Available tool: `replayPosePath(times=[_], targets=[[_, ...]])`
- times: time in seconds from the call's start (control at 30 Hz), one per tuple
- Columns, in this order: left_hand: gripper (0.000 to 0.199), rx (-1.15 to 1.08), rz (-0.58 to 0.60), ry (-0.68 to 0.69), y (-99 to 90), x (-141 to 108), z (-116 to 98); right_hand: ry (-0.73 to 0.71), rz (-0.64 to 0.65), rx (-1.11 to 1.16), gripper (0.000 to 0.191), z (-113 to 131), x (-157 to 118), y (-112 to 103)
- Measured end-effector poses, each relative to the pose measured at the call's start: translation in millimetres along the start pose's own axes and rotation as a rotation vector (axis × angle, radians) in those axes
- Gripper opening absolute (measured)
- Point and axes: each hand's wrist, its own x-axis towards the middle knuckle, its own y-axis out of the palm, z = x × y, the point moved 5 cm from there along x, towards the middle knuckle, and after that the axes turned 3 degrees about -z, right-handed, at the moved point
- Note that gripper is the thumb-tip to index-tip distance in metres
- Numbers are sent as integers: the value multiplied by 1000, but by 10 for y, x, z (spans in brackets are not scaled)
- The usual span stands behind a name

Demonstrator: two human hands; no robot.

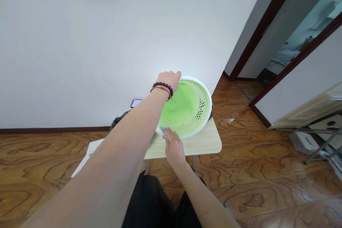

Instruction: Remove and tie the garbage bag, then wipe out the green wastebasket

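A round green basket (184, 105) with a white rim and perforated sides is tilted over a small pale wooden table (205, 140). My left hand (169, 79), with a beaded bracelet at the wrist, grips the far rim. At the near rim, my right hand (174, 146) presses a small pale cloth (164, 130) with its fingertips. My left forearm hides the left part of the basket.
A phone (135, 103) lies by the wall, with a dark item (117, 120) near it. A white object (92, 148) is at the left, partly behind my forearm. On the right floor are a white box (304, 141) and metal legs.
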Motion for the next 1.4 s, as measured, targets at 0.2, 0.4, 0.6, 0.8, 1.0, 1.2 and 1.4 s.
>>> replayPosePath(times=[0.2,0.4,0.6,0.8,1.0,1.2,1.4], targets=[[36,25,-8,9,-2,-11,22,-193,31,-32,43,-241,-97,-96],[36,19,-23,35,6,5,-19,-403,165,-359,49,-790,-119,-585],[35,6,-39,42,-8,10,-49,-402,179,-567,43,-1035,75,-929],[38,8,-36,41,7,36,-66,-235,91,-415,43,-840,-50,-625],[37,10,-8,10,7,19,-16,-95,-58,-210,36,-525,-150,-280],[38,30,5,5,8,9,15,-201,11,-244,35,-516,-118,-307],[37,28,-14,20,12,13,-6,-229,143,-471,33,-662,-67,-541]])
